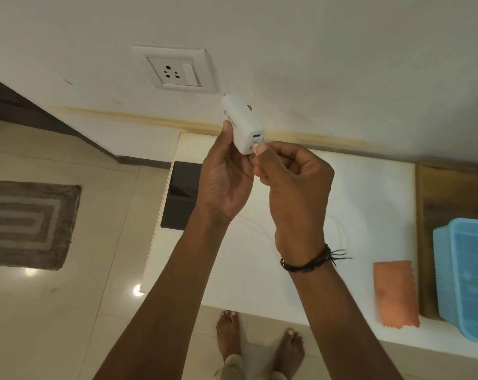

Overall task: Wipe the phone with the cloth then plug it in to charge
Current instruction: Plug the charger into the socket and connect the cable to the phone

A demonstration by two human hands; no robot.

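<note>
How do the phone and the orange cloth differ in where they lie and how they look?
The phone lies at the left edge of the white table, partly hidden by the left forearm; the orange cloth lies at the right, fully visible. The phone is black and glossy; the cloth is matte with a zigzag edge. Both lie flat, untouched by either hand.

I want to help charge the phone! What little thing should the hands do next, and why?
Probably push the cable plug fully into the charger's lower port. The right hand holds it at that port, the left hand steadies the charger, and the wall socket is unused.
</note>
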